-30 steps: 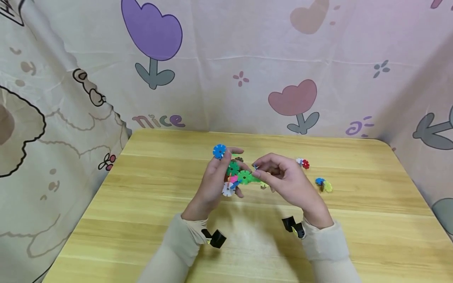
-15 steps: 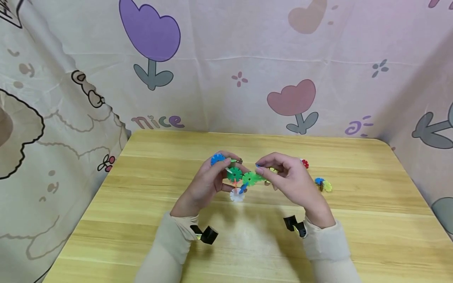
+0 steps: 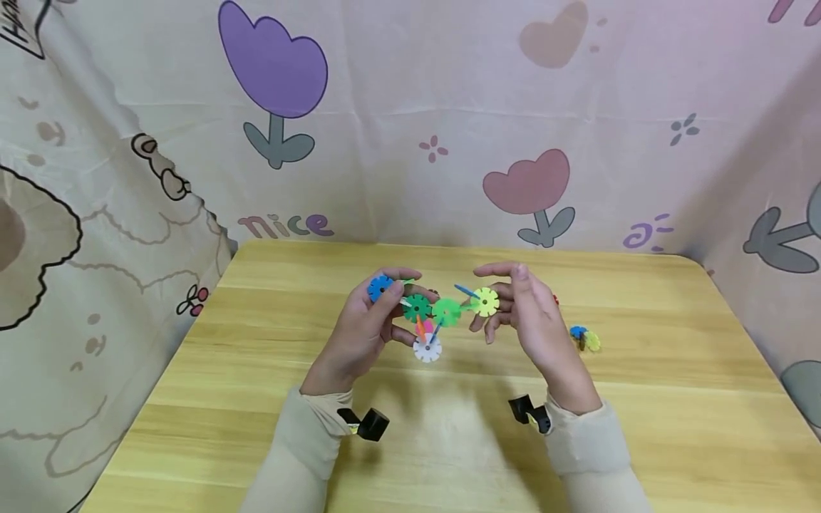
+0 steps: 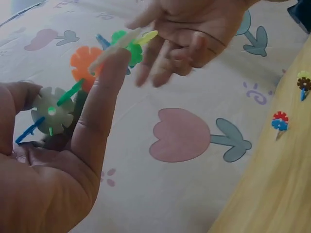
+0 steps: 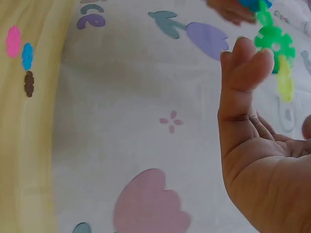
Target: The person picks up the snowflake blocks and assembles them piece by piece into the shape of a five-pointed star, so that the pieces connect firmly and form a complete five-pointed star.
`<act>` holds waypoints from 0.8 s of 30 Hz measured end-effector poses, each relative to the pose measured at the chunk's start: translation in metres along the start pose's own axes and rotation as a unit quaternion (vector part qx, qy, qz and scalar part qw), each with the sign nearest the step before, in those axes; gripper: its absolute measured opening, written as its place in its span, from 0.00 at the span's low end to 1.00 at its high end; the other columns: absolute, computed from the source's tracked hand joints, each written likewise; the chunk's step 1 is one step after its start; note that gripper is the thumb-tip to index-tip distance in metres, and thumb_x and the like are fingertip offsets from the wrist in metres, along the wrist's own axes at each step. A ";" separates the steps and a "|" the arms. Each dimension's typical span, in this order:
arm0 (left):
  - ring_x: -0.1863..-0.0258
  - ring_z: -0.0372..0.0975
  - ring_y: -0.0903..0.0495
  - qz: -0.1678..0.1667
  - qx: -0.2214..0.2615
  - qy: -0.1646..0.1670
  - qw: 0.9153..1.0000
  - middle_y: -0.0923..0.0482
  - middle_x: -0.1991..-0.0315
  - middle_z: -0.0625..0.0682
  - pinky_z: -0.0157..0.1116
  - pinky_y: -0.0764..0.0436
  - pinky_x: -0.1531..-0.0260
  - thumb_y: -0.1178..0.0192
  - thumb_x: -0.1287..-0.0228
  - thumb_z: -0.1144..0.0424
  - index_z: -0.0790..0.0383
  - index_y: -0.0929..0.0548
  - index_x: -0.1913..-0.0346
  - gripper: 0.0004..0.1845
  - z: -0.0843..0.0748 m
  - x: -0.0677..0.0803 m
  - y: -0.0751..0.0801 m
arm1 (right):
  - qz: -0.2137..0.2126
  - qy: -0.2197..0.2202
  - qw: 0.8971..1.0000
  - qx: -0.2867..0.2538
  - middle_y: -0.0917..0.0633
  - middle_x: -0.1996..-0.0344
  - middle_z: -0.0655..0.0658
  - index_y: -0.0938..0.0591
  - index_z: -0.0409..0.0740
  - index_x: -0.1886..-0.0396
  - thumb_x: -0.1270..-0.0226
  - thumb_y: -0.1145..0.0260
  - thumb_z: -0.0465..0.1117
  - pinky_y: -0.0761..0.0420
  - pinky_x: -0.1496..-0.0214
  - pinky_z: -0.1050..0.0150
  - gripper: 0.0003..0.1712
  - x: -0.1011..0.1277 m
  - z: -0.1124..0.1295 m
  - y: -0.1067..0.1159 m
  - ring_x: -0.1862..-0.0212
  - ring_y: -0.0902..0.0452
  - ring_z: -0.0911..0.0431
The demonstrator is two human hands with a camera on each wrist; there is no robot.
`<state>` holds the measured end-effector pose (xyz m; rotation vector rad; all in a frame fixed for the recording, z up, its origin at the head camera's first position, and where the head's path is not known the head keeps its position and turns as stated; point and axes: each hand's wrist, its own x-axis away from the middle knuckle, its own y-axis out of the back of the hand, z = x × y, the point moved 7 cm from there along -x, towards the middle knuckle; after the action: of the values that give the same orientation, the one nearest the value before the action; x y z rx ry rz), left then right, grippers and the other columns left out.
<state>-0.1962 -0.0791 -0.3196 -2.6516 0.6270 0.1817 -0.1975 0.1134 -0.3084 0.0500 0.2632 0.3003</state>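
A chain of snowflake discs point(image 3: 431, 317) – blue, green, white, yellow-green – hangs in the air above the wooden table point(image 3: 673, 399), near its middle. The left hand point(image 3: 365, 331) grips its blue-and-green end with curled fingers. The right hand point(image 3: 529, 320) is beside the yellow-green disc point(image 3: 484, 301), fingers spread and relaxed – gripping nothing. Loose discs point(image 3: 585, 339) lie to the right.

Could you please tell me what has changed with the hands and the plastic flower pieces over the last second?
The right hand has opened and let go of the chain of flower discs; a yellow disc now shows at the chain's end. The left hand still grips the chain and has drifted slightly left. The small loose clusters on the table stayed put.
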 end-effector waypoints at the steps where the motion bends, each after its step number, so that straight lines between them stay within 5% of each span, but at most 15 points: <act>1: 0.65 0.49 0.16 0.004 -0.003 -0.006 1.000 0.20 0.53 0.62 0.42 0.15 0.75 0.53 0.24 0.59 0.66 0.31 0.41 0.16 -0.002 0.001 0.001 | 0.005 -0.016 1.000 0.001 0.20 0.56 0.34 0.26 0.37 0.44 0.20 0.63 0.51 0.19 0.77 0.52 0.28 -0.002 -0.006 -0.001 0.76 0.20 0.40; 6: 0.64 0.49 0.16 0.017 -0.022 -0.019 0.999 0.19 0.53 0.61 0.43 0.15 0.73 0.54 0.24 0.61 0.65 0.31 0.42 0.15 -0.006 0.001 0.000 | 0.082 -0.122 0.987 0.066 0.17 0.66 0.34 0.23 0.37 0.54 0.26 0.50 0.33 0.18 0.77 0.50 0.10 -0.016 -0.062 -0.017 0.73 0.20 0.37; 8: 0.64 0.49 0.16 0.017 -0.025 -0.019 0.999 0.20 0.54 0.61 0.42 0.15 0.73 0.53 0.24 0.61 0.65 0.30 0.42 0.15 -0.006 0.001 0.000 | 0.127 -0.160 0.969 0.141 0.17 0.70 0.35 0.22 0.40 0.53 0.30 0.45 0.32 0.18 0.75 0.51 0.10 -0.021 -0.087 -0.027 0.72 0.20 0.39; 10: 0.64 0.48 0.16 0.017 -0.026 -0.018 0.999 0.20 0.54 0.61 0.42 0.15 0.73 0.53 0.24 0.61 0.65 0.30 0.42 0.15 -0.005 0.002 0.000 | 0.166 -0.188 0.939 0.234 0.17 0.59 0.36 0.24 0.42 0.46 0.29 0.43 0.38 0.17 0.63 0.50 0.15 -0.024 -0.107 -0.036 0.67 0.20 0.44; 13: 0.63 0.49 0.16 0.021 -0.027 -0.013 0.999 0.20 0.53 0.62 0.42 0.15 0.74 0.52 0.25 0.60 0.65 0.30 0.43 0.15 -0.002 0.003 -0.001 | 0.182 -0.188 0.916 0.303 0.19 0.50 0.45 0.25 0.48 0.40 0.31 0.40 0.40 0.22 0.48 0.54 0.20 -0.028 -0.123 -0.047 0.59 0.24 0.54; 15: 0.63 0.49 0.17 0.026 -0.028 -0.010 0.999 0.20 0.53 0.62 0.41 0.15 0.74 0.52 0.25 0.60 0.67 0.31 0.42 0.16 -0.001 0.004 -0.003 | 0.171 -0.180 0.917 0.311 0.23 0.47 0.49 0.23 0.48 0.44 0.32 0.40 0.40 0.27 0.42 0.55 0.17 -0.030 -0.126 -0.053 0.55 0.28 0.56; 19: 0.63 0.49 0.17 0.032 -0.025 -0.009 0.999 0.20 0.54 0.61 0.38 0.15 0.76 0.52 0.25 0.61 0.70 0.32 0.42 0.17 0.001 0.003 -0.006 | 0.115 -0.177 0.937 0.279 0.23 0.51 0.47 0.21 0.46 0.53 0.35 0.37 0.39 0.27 0.43 0.53 0.11 -0.028 -0.129 -0.056 0.52 0.27 0.54; 24: 0.64 0.48 0.17 0.039 -0.028 -0.005 0.999 0.20 0.55 0.62 0.37 0.15 0.77 0.52 0.25 0.61 0.71 0.32 0.43 0.17 0.002 0.003 -0.007 | 0.071 -0.171 0.949 0.254 0.24 0.46 0.42 0.23 0.41 0.47 0.38 0.33 0.39 0.29 0.39 0.47 0.20 -0.023 -0.130 -0.054 0.45 0.28 0.47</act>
<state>-0.1900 -0.0735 -0.3198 -2.6791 0.7328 0.2386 -0.2375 0.0559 -0.4331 0.6282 -0.0148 0.3545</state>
